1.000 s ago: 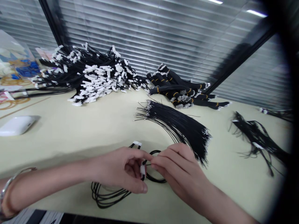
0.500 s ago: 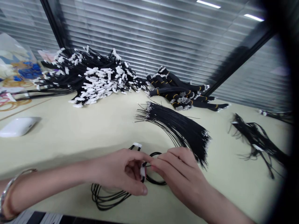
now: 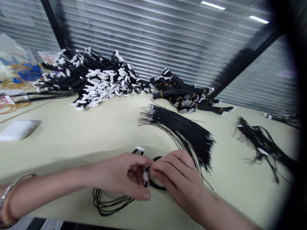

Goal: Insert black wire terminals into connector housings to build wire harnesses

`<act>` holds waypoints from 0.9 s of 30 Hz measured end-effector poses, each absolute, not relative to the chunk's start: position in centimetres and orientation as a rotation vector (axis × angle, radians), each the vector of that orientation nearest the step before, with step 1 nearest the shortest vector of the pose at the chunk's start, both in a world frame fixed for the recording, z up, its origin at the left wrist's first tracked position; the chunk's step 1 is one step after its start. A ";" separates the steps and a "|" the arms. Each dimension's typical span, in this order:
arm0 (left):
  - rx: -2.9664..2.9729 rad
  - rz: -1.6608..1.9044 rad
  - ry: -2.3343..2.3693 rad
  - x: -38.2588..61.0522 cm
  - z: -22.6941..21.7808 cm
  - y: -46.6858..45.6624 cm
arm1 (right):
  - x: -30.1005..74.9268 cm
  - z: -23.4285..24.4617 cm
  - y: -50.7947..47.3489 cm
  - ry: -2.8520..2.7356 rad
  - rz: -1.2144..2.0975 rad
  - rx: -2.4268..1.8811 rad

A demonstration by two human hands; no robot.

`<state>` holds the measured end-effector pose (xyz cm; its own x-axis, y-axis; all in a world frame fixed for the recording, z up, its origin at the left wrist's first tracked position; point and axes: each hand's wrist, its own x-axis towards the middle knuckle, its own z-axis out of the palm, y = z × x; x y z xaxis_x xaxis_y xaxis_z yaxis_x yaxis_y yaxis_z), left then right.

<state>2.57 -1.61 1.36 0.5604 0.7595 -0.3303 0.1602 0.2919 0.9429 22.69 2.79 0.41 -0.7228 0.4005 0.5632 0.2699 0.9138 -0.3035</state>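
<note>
My left hand (image 3: pixel 120 175) is curled round a small white connector (image 3: pixel 145 176) with black wires on it. Its thumb stretches out below the connector. My right hand (image 3: pixel 182 179) pinches the tip of a thin black wire at the connector's upper end, its fingertips touching those of my left hand. Looped black cable (image 3: pixel 110 207) hangs below my left hand, and more loops (image 3: pixel 157 185) lie between the hands. Above my left hand, another white connector (image 3: pixel 140 149) shows on the table. The exact point where the wire meets the connector is hidden by my fingers.
A fanned bundle of loose black wires (image 3: pixel 179 131) lies just beyond my right hand. Further back are a heap of white-ended cables (image 3: pixel 103 83) and banded black bundles (image 3: pixel 187 92). A white case (image 3: pixel 18 130) sits left; more black cables (image 3: pixel 263 143) lie right.
My right hand has moved slightly left, closer to the connector, bringing the wire tip to it. A wire end now shows sticking out past the right wrist. My left hand has hardly moved.
</note>
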 end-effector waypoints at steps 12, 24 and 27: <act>1.241 0.484 0.944 2.6 1.4 -1.5 | 23.0 0.1 2.6 -2.444 0.300 -0.458; 1.197 0.515 0.929 2.5 0.8 -1.5 | 22.2 -0.4 2.9 -2.458 0.310 -0.474; 1.205 0.538 0.916 2.6 0.9 -1.5 | 22.5 0.2 2.6 -2.479 0.290 -0.471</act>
<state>2.64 -1.48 0.87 0.5469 0.7778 -0.3098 0.1080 0.3013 0.9474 22.46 2.65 0.19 -0.7616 0.3949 0.5139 0.2656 0.9134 -0.3084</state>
